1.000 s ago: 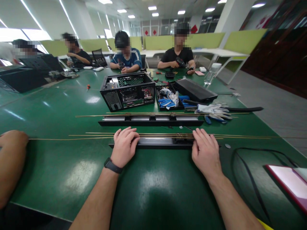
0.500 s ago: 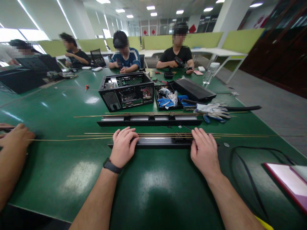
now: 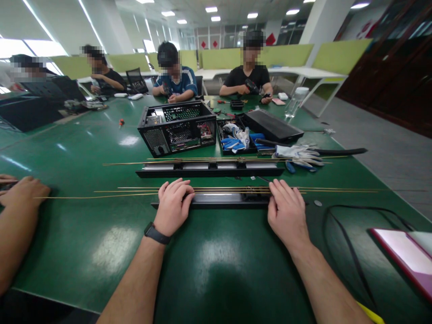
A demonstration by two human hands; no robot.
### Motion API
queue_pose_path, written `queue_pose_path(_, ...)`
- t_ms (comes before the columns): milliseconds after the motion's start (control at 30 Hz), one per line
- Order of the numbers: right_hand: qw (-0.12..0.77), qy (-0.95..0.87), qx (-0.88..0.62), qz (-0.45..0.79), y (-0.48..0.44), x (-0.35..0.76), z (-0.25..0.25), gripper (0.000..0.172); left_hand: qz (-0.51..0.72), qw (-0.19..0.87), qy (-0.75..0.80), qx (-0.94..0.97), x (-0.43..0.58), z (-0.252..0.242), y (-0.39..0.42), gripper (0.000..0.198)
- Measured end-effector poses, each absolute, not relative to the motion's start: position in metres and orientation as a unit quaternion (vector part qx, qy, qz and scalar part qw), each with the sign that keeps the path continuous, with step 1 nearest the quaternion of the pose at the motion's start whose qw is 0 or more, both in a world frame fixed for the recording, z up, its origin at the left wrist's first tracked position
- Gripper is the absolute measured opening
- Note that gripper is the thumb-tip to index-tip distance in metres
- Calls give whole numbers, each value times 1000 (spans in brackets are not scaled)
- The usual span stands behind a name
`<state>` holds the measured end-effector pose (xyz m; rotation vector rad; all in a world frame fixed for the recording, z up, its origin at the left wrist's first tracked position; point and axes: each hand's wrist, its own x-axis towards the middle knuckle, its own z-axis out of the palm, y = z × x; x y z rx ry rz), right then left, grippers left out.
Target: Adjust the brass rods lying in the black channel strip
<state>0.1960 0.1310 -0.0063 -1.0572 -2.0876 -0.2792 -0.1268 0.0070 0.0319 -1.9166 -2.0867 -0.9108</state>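
Observation:
A black rail with a pale inner strip lies crosswise before me, several thin brass-coloured rods running along its top. Near its left end my left hand is closed over rail and rods, fingers bent over the far side and thumb at the near side. My right hand grips the right end the same way, fingertips curled over the rods. Just beyond rests a second black rail with small black blocks in it and more rods above. The undersides of both hands' fingers are hidden.
Behind the rails stand an open computer case, a black tray with gloves, a black panel and another glove. A co-worker's hand is at far left. A black cable and red-edged folder lie right.

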Motion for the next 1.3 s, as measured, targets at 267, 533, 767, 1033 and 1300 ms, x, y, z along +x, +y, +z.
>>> queue_pose_path(267, 380, -819, -416, -111, 131, 195, -7, 50, -306, 87, -697, -643, -122, 31, 9, 11)
queue_pose_path(533, 382, -819, -412, -115, 132, 196, -8, 51, -324, 88, -685, -647, -111, 29, 12, 10)
queue_pose_path(767, 382, -818, -416, -109, 132, 196, -8, 52, -326, 100, -686, -643, -112, 28, 13, 12)
queue_pose_path(1033, 384, -816, -413, -129, 135, 198, -7, 49, -336, 107, -680, -643, -93, 25, 16, 16)
queue_pose_path(1300, 366, -821, -411, -151, 137, 202, -3, 48, -337, 107, -682, -640, -103, 26, 13, 14)
